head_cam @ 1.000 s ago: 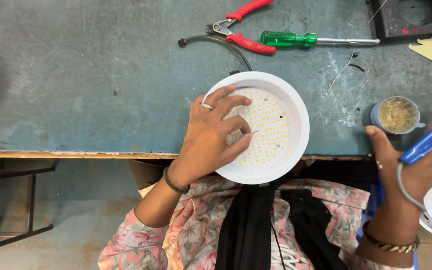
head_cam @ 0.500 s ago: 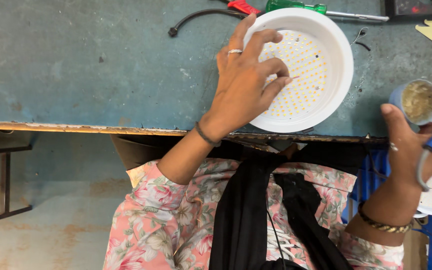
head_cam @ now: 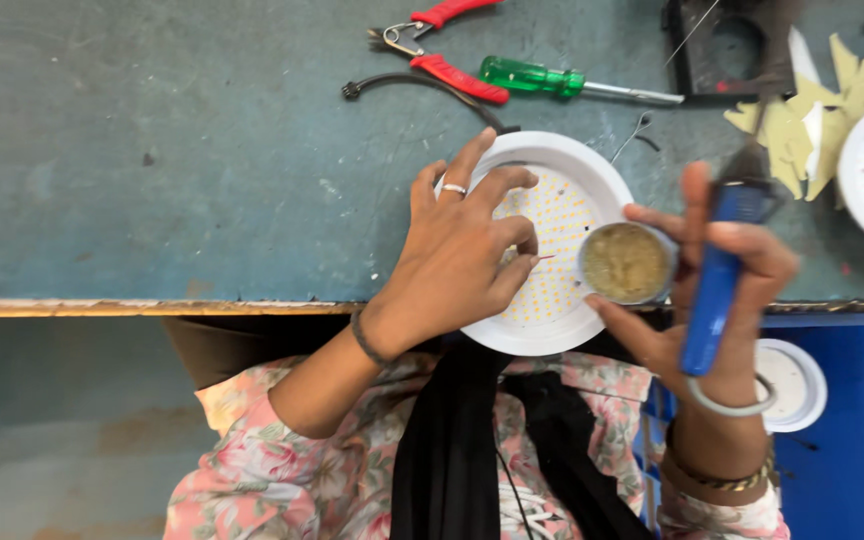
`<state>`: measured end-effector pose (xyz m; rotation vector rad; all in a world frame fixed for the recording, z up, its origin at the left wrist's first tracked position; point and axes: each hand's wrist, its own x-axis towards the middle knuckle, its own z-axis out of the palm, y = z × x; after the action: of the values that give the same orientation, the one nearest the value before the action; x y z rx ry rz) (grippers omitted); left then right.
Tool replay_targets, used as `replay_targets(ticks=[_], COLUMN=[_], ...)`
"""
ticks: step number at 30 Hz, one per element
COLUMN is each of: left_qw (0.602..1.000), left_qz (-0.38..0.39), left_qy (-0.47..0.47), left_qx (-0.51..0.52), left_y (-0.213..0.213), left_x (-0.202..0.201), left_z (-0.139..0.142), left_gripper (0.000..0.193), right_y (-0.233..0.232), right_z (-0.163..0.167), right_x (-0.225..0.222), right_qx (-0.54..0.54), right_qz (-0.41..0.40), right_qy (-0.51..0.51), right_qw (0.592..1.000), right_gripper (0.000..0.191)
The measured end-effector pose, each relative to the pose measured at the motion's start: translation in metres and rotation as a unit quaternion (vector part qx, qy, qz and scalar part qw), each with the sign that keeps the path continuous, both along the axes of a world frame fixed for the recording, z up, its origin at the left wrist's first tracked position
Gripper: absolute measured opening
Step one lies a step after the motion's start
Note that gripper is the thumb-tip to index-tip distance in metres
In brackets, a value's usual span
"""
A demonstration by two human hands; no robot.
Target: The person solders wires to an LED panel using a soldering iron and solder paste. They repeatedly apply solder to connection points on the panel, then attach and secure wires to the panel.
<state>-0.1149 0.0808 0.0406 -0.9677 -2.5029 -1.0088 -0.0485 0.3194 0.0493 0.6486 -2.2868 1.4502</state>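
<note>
L hand steadies LED panel, R hand brings flux tin + soldering iron.

L→R: red-handled pliers & green screwdriver lie at back of surface. Left hand lies flat on round white LED panel, grip released, fingers spread, just pinning it at surface edge. Right hand clenched on blue soldering iron, fingers also pinching small flux tin over panel rim. Looks like prep-to-solder step; next needs tip dipped, panel kept from sliding.
</note>
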Motion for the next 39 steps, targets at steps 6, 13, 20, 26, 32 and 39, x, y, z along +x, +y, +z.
replay_targets(ticks=[6,13,20,26,32,39], left_qw=[1.000,1.000,1.000,0.999,1.000,0.999], left_qz=[0.006,0.014,0.016,0.012,0.016,0.009], left_qy=[-0.011,-0.002,-0.007,0.004,0.004,0.006], left_qx=[0.003,0.019,0.017,0.032,0.026,0.033], left_y=[0.001,0.001,0.000,-0.002,0.000,-0.002], left_x=[-0.002,-0.005,-0.006,-0.007,-0.007,-0.007], left_z=[0.001,0.001,0.001,-0.001,-0.002,-0.004], left_gripper=[0.008,0.016,0.016,0.016,0.014,0.012], right_y=[-0.013,-0.022,-0.023,-0.023,-0.024,-0.023], right_z=[0.000,-0.002,-0.003,-0.003,-0.003,-0.003], right_x=[-0.013,-0.019,-0.021,-0.019,-0.019,-0.019], right_qx=[0.054,0.060,0.061,0.062,0.047,0.045], right_qz=[0.019,0.040,0.043,0.045,0.052,0.049], right_qy=[-0.039,-0.040,-0.025,-0.026,-0.031,-0.036], right_qw=[0.998,0.997,0.997,0.997,0.997,0.997], right_gripper=[0.092,0.090,0.090,0.091,0.090,0.091])
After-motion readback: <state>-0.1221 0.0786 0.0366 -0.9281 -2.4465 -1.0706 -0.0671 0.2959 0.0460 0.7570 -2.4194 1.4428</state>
